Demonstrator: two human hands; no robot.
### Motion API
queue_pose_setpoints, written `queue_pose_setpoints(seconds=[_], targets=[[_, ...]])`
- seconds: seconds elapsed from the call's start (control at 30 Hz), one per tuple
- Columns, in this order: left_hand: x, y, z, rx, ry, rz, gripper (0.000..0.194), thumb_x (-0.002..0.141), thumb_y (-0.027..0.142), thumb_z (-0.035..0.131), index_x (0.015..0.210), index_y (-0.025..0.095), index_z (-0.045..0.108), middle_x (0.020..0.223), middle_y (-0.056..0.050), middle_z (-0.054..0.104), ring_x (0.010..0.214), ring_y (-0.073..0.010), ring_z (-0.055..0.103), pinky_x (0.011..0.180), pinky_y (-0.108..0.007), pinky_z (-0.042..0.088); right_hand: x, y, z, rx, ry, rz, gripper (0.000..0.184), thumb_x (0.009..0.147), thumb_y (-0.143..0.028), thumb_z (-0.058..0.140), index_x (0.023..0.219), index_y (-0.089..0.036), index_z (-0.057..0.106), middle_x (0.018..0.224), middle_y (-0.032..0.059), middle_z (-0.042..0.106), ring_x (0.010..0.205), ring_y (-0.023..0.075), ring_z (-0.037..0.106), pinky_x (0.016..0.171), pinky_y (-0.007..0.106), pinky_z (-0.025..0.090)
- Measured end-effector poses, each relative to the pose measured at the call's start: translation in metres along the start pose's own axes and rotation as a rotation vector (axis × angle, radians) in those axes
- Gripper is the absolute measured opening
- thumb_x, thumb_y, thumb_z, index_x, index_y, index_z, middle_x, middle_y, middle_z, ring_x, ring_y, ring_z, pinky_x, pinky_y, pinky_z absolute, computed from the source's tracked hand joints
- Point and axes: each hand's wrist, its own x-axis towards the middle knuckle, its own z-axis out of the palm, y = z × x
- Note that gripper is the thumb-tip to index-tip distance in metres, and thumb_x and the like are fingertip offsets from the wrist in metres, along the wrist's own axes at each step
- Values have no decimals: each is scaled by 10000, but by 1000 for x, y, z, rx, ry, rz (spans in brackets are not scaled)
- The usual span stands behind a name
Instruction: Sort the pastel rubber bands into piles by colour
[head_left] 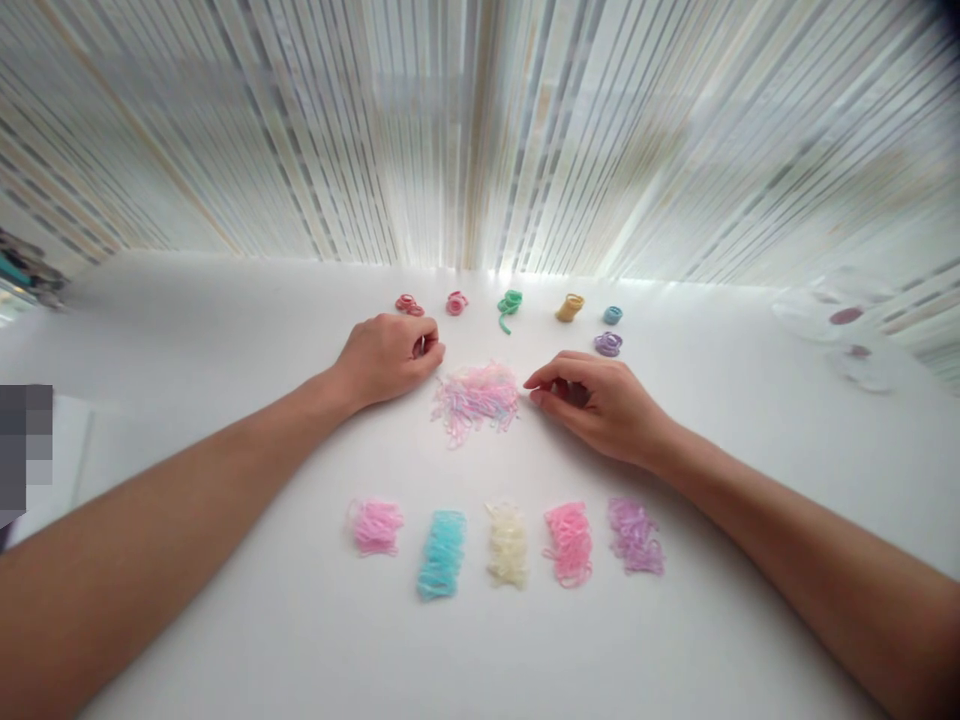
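A loose pile of thin pastel pink, white and bluish elastic bands [480,398] lies on the white table [480,660] between my hands. At its left, my left hand [390,358] rests with curled fingers, thumb and fingertips drawn together; whatever they hold, if anything, is hidden. My right hand [596,402] is at the pile's right edge, thumb and index finger slightly apart, with nothing visible between them. Nearer to me is a row of sorted bundles: light pink bands [377,527], blue bands [442,555], cream bands [508,545], bright pink bands [569,545] and purple bands [636,536].
Along the back lie small coils: a red coil [409,304], a pink coil [457,303], a green coil [510,302], a yellow coil [570,307], a blue coil [613,315] and a purple coil [608,344]. Behind the table hangs a striped curtain [420,130]. Clear round objects [810,305] are at right.
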Motion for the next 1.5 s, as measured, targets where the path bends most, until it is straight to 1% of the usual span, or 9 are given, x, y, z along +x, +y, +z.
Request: queue_pose_setpoints(seconds=[0.1,0.17,0.4,0.67,0.97,1.03,1.3,1.4,1.5], targets=[[1,0,0,8,2,0,223,932,372,578,782,229,658,808,-44,768,747,-237,670,649,-351,345,0,-1,3,-29,-24,-47,141,1022,-223,675,1061,-204,809,964,78,725,705,156,607,649,310,477],[1,0,0,12,0,0,221,933,371,581,793,227,672,814,-45,771,751,-237,675,648,-349,349,1,0,5,-44,-30,-62,146,1034,-221,672,1074,-206,811,998,88,723,715,159,602,663,315,478],[1,2,0,25,-13,-22,248,934,392,569,823,228,717,833,-58,774,769,-248,679,678,-347,390,6,-2,7,-61,-53,-63,131,1046,-217,671,1065,-198,800,979,77,693,702,160,579,682,315,466],[1,2,-1,22,-18,-12,235,931,387,558,808,230,681,836,-53,768,760,-240,663,666,-349,349,5,-2,6,-47,-70,-70,101,1050,-219,653,992,-205,734,1010,88,711,743,178,624,703,331,490],[1,-2,2,4,21,-1,245,927,397,577,801,228,701,805,-52,761,756,-241,678,674,-350,400,-5,-1,-9,10,-53,-30,55,993,-202,677,950,-211,709,904,46,657,674,148,532,591,298,428],[1,-2,3,5,25,2,239,923,395,578,790,230,688,799,-51,755,751,-240,672,665,-348,390,-5,-4,-15,34,-111,-26,48,962,-197,695,922,-206,720,894,46,667,673,144,521,572,289,418],[2,1,-1,26,0,-30,234,915,414,557,806,232,658,799,-46,733,764,-229,656,701,-342,374,2,-26,-42,100,-471,18,65,851,-156,735,807,-191,769,823,28,720,677,135,555,604,279,459],[2,2,-1,43,-19,-44,254,925,420,537,835,228,676,823,-46,743,790,-230,669,727,-333,385,3,-28,-46,78,-512,21,55,842,-175,751,796,-196,771,820,23,734,685,136,562,622,280,464],[2,1,-1,52,-24,-51,272,930,435,530,846,225,683,840,-46,752,803,-231,675,737,-328,388,3,-24,-48,46,-497,29,25,821,-196,778,841,-204,790,807,16,743,701,148,570,643,289,470]])
